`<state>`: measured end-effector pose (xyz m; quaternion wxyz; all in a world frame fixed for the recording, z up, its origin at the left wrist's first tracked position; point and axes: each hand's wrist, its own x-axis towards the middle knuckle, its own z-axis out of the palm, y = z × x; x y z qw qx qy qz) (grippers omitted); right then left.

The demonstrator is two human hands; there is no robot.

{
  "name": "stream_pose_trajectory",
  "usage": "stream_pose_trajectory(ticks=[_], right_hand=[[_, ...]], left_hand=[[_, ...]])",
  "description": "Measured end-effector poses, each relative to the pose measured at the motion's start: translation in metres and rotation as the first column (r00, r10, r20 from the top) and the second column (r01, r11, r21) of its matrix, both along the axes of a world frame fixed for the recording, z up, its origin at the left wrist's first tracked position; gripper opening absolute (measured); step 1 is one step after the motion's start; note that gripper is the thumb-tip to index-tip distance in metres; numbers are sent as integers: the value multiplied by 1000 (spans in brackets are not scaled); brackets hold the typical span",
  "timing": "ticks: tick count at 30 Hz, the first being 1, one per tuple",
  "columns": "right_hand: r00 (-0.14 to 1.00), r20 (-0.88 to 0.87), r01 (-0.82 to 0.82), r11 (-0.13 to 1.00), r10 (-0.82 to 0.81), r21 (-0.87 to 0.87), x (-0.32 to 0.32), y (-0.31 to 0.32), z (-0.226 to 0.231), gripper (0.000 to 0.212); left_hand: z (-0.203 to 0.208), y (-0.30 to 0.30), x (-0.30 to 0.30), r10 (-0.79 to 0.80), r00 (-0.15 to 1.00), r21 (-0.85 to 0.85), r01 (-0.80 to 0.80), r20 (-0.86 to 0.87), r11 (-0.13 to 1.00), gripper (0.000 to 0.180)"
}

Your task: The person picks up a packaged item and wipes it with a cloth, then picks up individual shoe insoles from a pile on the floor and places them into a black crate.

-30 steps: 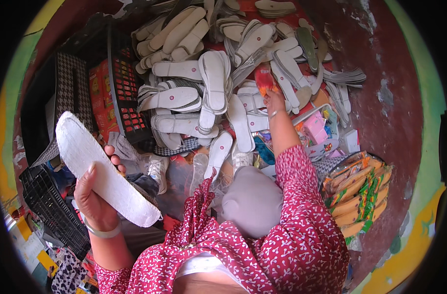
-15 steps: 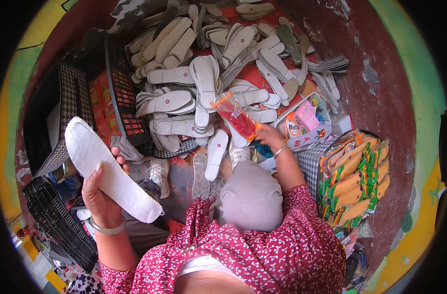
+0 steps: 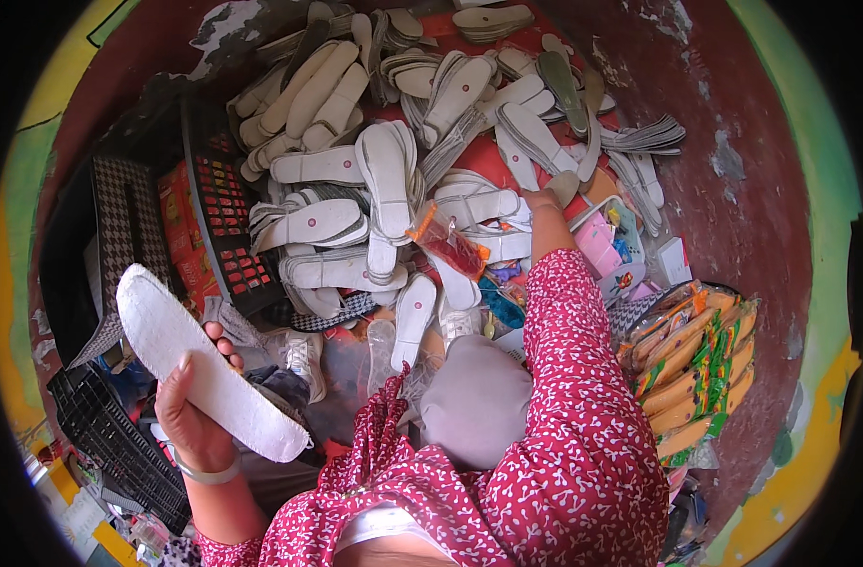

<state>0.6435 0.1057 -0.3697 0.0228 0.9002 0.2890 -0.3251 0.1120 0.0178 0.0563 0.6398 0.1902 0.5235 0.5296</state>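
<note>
My left hand (image 3: pixel 193 420) grips a thick white insole (image 3: pixel 225 386), thumb across its top face and fingers curled behind the far edge. The insole is tilted and held up above my lap. My right arm stretches forward into a large pile of insoles. The right hand (image 3: pixel 545 202) is beside a brownish insole (image 3: pixel 563 188) and a stack of white insoles (image 3: pixel 535 137); its fingers are hidden, so I cannot see what they hold. Left of that arm, a clear packet with red contents and orange ends (image 3: pixel 453 248) rests on white insoles.
A black crate (image 3: pixel 225 213) with red packages stands at the left, beside a houndstooth-patterned box (image 3: pixel 129 213). At the right are a white basket of small items (image 3: pixel 628 241) and packaged insoles in green and orange wrappers (image 3: pixel 691 373). A grey rounded form (image 3: pixel 474 402) sits before me.
My right hand has left the red packet, which now lies on the pile, and has reached farther forward. My left hand still holds the white insole, slightly lower.
</note>
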Motion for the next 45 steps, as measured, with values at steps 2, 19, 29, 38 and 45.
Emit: stream_pose_trajectory(ticks=[2,19,29,38,45], right_hand=[[987,-132,89,996,-91,-18,-6,-2,11,71],[998,-60,38,874,-11,485,-115,-155,161,36],[962,263,-106,785,-76,611,-99,-119,141,45],[825,-210,-505,851,525,142,-199,-63,126,84],[955,-203,-100,876,218,471,-184,-101,82,39]], left_hand=[[0,2,4,13,1000,-13,-13,-18,1000,50],[7,-20,-3,-45,998,18,45,31,999,50],[10,-26,-19,-50,998,29,49,40,998,48],[11,-21,-17,-54,998,29,53,45,998,47],[11,-25,-20,-125,991,47,122,57,991,46]])
